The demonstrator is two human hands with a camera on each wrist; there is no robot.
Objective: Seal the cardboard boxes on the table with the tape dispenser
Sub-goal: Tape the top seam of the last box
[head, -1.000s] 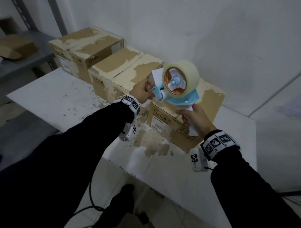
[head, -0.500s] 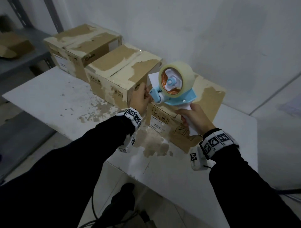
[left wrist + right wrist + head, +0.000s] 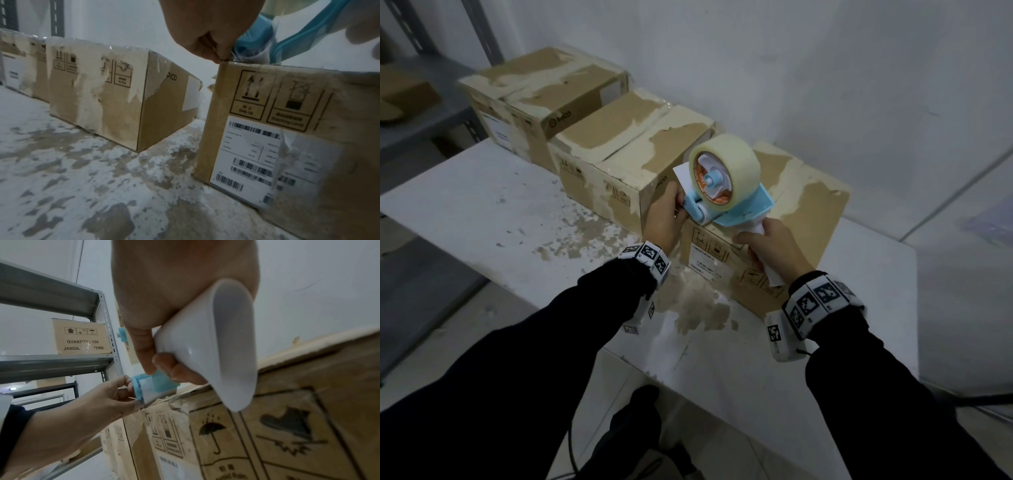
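My right hand (image 3: 774,246) wraps the white handle of the tape dispenser (image 3: 726,185), fingers curled tight round it, holding it raised over the near left corner of the nearest cardboard box (image 3: 801,219). My left hand (image 3: 664,216) pinches the loose end of the clear tape at the blue roller, thumb and forefinger closed on it, right at that box's top corner in the left wrist view.

Three boxes stand in a row on the desk (image 3: 482,212), running from the box under the dispenser out toward 10 o'clock: the middle box (image 3: 633,150) just beside it, the far box (image 3: 544,89) next along. All three have scuffed, peeled tops with old clear film on them, so I cannot tell for sure which seams are freshly sealed. The flaps of all three lie shut.

I judge I am at the start of a strip on the nearest box: the tape end is drawn out but not yet stuck down, and no run along its top seam has begun. The other two may be left too.
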